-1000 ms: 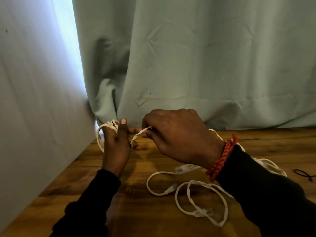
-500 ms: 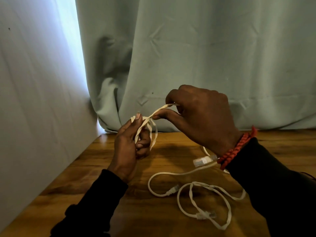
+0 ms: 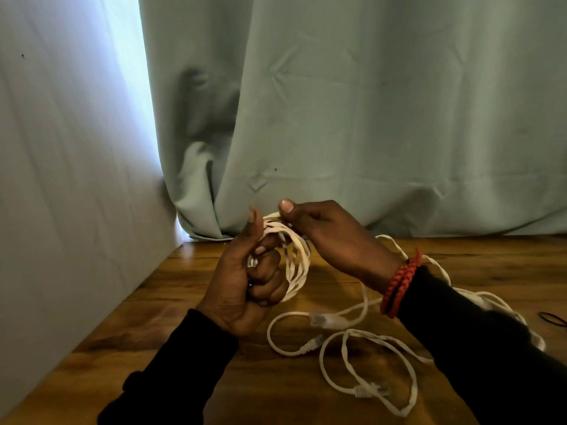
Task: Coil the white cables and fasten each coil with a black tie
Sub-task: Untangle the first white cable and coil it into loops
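Note:
My left hand [image 3: 245, 283] is closed around a coil of flat white cable [image 3: 296, 259], held upright above the wooden table [image 3: 190, 302]. My right hand [image 3: 331, 240] pinches the cable's free strand at the top of the coil, thumb up. That strand runs back under my right wrist. Loose white cables [image 3: 368, 357] with clear plugs lie in loops on the table below my right forearm. A black tie [image 3: 552, 319] lies at the far right edge, partly cut off.
A pale green curtain [image 3: 368, 118] hangs along the table's back edge. A pale wall [image 3: 61, 179] closes the left side. Both forearms wear black sleeves, and a red braided band [image 3: 399, 289] circles my right wrist.
My right hand came down from its raised position and laid another turn of cable onto the coil. The coil in my left hand has grown thicker.

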